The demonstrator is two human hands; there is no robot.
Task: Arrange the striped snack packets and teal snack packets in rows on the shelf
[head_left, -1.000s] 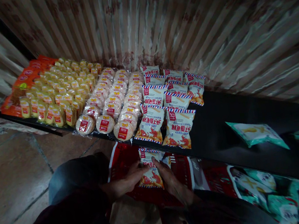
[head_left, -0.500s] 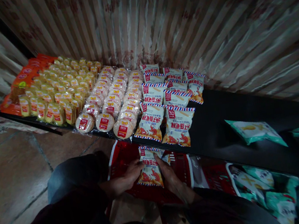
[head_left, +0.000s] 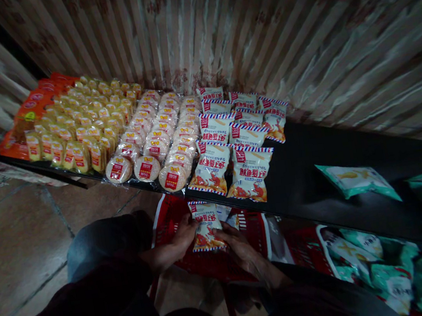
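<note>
A white and orange snack bag [head_left: 206,227] with striped ends is held upright above the red basket [head_left: 166,228]. My left hand [head_left: 181,240] grips its left side, while my right hand [head_left: 236,241] has its fingers closed on the lower right edge. Just beyond, on the black shelf [head_left: 307,164], stand overlapping rows of matching snack bags [head_left: 251,173]. Another bag [head_left: 223,212] shows partly behind the held one, low in the basket.
Left of those bags lie rows of wrapped round rice crackers [head_left: 163,133], small yellow packs [head_left: 76,156] and orange bags [head_left: 35,107]. Green bags [head_left: 359,180] rest on the shelf's right part; more fill a second basket [head_left: 312,253] below. A pleated curtain [head_left: 191,29] hangs behind.
The held bag has shifted slightly up and left. My right hand has slid from its upper right side down to the lower right edge.
</note>
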